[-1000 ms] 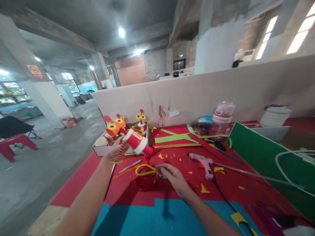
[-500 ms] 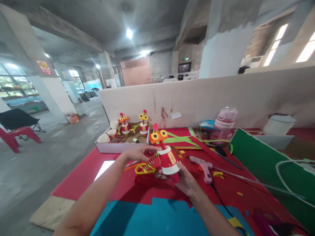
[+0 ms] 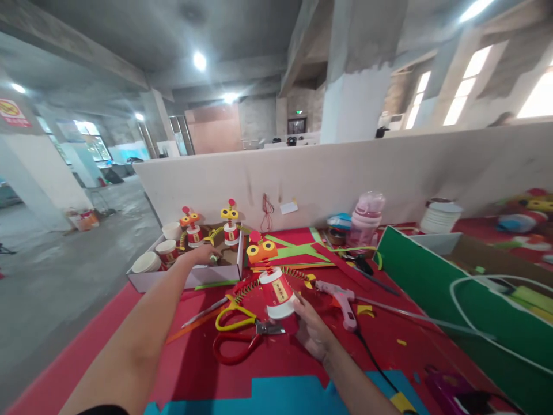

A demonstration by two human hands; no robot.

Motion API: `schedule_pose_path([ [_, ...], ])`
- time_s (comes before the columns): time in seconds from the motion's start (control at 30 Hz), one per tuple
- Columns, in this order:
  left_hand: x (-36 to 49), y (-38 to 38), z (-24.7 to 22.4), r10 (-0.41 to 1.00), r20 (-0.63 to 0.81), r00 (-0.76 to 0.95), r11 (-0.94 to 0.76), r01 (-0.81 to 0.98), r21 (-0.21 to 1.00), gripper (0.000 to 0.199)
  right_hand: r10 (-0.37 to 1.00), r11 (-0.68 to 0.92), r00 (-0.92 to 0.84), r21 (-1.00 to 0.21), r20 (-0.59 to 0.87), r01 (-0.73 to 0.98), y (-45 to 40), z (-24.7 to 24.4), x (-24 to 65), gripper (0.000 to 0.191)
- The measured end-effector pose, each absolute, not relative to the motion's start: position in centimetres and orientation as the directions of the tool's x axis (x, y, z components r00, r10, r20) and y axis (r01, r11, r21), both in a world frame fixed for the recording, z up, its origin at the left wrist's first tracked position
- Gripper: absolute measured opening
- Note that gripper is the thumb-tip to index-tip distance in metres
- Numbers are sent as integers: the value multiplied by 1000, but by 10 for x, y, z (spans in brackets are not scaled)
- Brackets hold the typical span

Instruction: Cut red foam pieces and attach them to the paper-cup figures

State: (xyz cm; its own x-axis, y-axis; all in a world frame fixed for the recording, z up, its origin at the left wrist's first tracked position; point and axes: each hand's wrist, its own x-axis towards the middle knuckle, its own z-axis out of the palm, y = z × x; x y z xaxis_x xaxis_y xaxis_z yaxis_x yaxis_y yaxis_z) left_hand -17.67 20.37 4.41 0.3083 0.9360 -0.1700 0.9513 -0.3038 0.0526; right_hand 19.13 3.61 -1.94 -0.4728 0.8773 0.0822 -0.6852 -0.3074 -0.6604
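My right hand [image 3: 313, 331] is closed round the lower right side of a paper cup figure [image 3: 276, 294]. The figure has a red and white cup body, an orange head with big eyes, a red disc on top and folded spring-like paper arms. It tilts slightly over the table. My left hand [image 3: 204, 255] reaches into the shallow white box [image 3: 184, 280], its fingers at a small green roll [image 3: 214, 259]. Whether they grip it is too small to tell. Below the figure lie scissors [image 3: 237, 334] with one yellow and one red handle.
Two similar figures [image 3: 194, 235] and several paper cups [image 3: 147, 262] stand in the box. A pink glue gun [image 3: 341, 300] with a black cord lies to the right. Further right are a green-sided box [image 3: 423, 288] and a pink bottle [image 3: 366, 222]. Blue sheets [image 3: 294, 397] cover the front edge.
My left hand has left the figure's side and moved forward and left into the box. The right hand still holds the figure. The view has turned to the right.
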Motion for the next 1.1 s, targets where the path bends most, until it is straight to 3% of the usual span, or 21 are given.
schedule_pose_path([
  [0.2, -178, 209, 35, 944, -162, 287, -302, 951, -72, 45, 887, -307, -457, -664, 60, -682, 35, -21, 192, 58],
  [0.37, -182, 206, 53, 962, -137, 238, -252, 962, -102, 33, 886, -317, -461, -656, 54, -685, 36, -23, 191, 53],
  [0.47, -187, 203, 66, 956, -173, 238, -254, 964, -78, 32, 882, -320, -467, -651, 60, -688, 37, -22, 191, 51],
  [0.67, -183, 199, 62, 916, -305, 263, -263, 964, 41, 59, 880, -329, -473, -654, 49, -681, 37, -22, 191, 45],
  [0.87, -166, 203, 50, 850, -441, 289, -232, 956, 180, 59, 871, -361, -491, -657, 17, -662, 35, -18, 193, 45],
  [1.1, -172, 204, 43, 877, -434, 203, -159, 978, 136, 54, 881, -361, -474, -660, -9, -659, 37, -27, 192, 50],
])
